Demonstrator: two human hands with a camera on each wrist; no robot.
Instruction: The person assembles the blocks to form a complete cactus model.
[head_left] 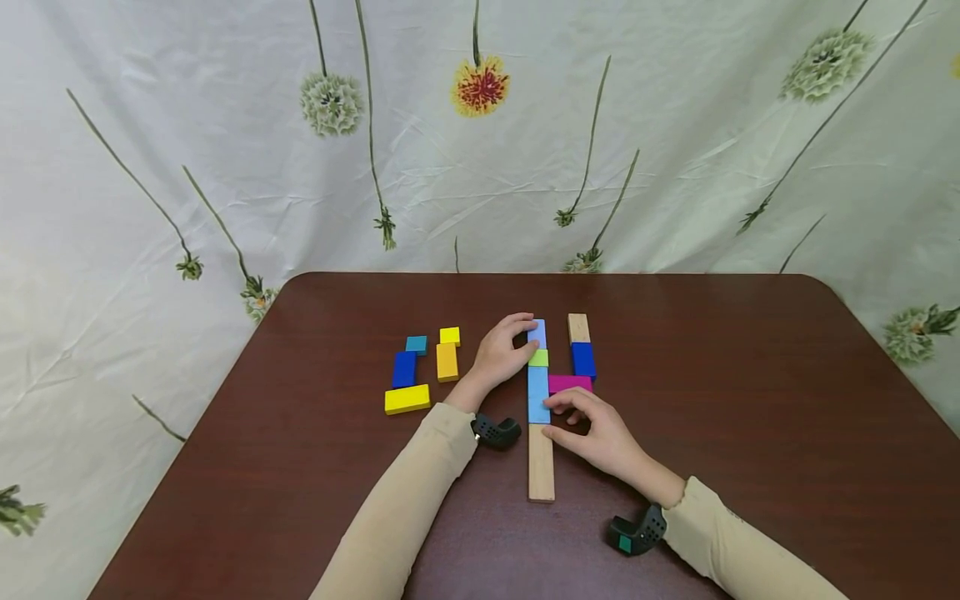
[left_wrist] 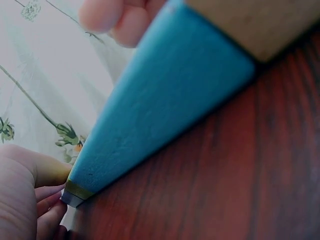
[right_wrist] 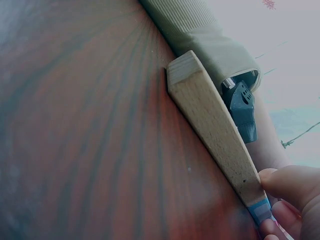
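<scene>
A straight row of blocks runs away from the person: a plain wooden block [head_left: 541, 463], a light blue block [head_left: 538, 395], a light green block [head_left: 538, 357] and a periwinkle block [head_left: 540, 333]. My left hand [head_left: 502, 350] holds the periwinkle block at the row's far end, its fingers by the far edge and thumb near the green seam. On the right side, my right hand [head_left: 600, 433] touches the row with bent, spread fingers; its index finger is at the light blue block and its thumb at the wooden block. A magenta block [head_left: 570, 383] adjoins the row's right side.
Beyond the magenta block stand a dark blue block [head_left: 583, 361] and a short wooden block [head_left: 578, 327]. Left of the row lie yellow [head_left: 407, 399], dark blue [head_left: 404, 369], teal [head_left: 416, 344] and orange [head_left: 447, 362] blocks, plus a small yellow block [head_left: 449, 336]. All are on the brown table [head_left: 750, 375].
</scene>
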